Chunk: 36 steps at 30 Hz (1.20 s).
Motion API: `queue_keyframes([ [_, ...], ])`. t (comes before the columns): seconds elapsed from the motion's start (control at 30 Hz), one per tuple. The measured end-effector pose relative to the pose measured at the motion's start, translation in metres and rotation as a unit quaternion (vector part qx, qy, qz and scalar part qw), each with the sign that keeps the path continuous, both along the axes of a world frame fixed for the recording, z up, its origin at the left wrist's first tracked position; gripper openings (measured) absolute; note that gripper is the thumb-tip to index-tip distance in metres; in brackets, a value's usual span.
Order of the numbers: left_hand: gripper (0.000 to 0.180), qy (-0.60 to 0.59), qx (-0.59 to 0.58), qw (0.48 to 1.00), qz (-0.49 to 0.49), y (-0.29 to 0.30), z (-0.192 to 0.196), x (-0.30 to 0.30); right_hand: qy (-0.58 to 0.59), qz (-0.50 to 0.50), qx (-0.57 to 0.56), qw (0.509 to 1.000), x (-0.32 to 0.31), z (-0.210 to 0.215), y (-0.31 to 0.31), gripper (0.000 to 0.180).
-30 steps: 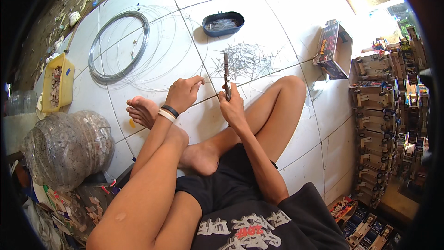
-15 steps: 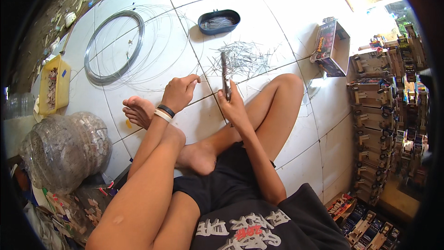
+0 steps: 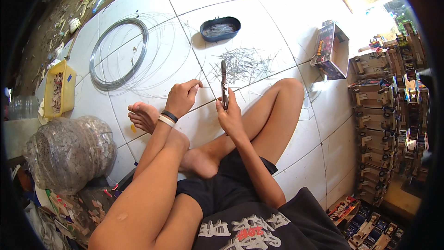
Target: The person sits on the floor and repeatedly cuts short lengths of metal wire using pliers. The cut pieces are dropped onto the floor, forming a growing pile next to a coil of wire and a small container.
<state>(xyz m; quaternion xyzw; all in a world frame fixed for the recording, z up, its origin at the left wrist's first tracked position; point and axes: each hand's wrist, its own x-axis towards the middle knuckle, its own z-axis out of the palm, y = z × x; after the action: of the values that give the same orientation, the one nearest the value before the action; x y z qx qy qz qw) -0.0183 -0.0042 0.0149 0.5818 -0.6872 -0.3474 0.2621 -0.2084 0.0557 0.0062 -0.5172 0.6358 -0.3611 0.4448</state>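
Observation:
I sit cross-legged on a white tiled floor. My right hand [image 3: 230, 113] grips a dark pair of pliers [image 3: 224, 83] that points up and away from me. My left hand [image 3: 181, 97], with two bands on its wrist, hovers just left of the pliers with its fingers curled around a thin wire that runs toward the wire coil [image 3: 118, 53]. A scatter of short cut wire pieces [image 3: 243, 62] lies on the tile just beyond the pliers.
A dark blue tray [image 3: 220, 28] with wire bits sits farther out. A yellow tub [image 3: 59, 88] and a clear plastic bag [image 3: 69, 150] are at my left. An open cardboard box [image 3: 332, 48] and stacked cardboard pieces [image 3: 374, 120] are at my right.
My left hand has shifted slightly left along the wire, away from the pliers. My right hand keeps the pliers upright in nearly the same spot.

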Motion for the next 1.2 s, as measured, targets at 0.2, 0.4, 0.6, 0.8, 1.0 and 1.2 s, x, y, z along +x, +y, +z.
queue_keyframes([
  [0.2,0.019,0.021,-0.004,1.000,-0.022,-0.001,0.002,0.000,-0.015,0.042,0.044,0.998,-0.002,0.005,0.004,0.058],
  [0.4,0.018,0.038,-0.032,0.999,-0.011,-0.001,0.001,-0.003,-0.038,0.057,0.030,0.997,0.010,0.004,0.010,0.056],
  [0.6,0.018,0.019,-0.018,1.000,-0.017,-0.001,0.001,-0.003,0.033,0.040,0.019,0.998,0.014,-0.010,0.011,0.042],
  [0.8,0.020,0.016,-0.029,0.999,-0.029,-0.002,-0.003,-0.002,-0.011,0.005,0.087,0.996,0.019,-0.009,0.009,0.025],
  [1.0,0.019,-0.007,-0.029,1.000,-0.009,-0.003,-0.004,-0.003,0.044,0.021,0.113,0.992,0.020,0.009,-0.001,0.032],
  [1.2,0.018,0.000,-0.035,0.999,0.006,-0.001,-0.005,-0.001,0.134,-0.063,0.043,0.988,0.018,0.000,-0.013,0.037],
])
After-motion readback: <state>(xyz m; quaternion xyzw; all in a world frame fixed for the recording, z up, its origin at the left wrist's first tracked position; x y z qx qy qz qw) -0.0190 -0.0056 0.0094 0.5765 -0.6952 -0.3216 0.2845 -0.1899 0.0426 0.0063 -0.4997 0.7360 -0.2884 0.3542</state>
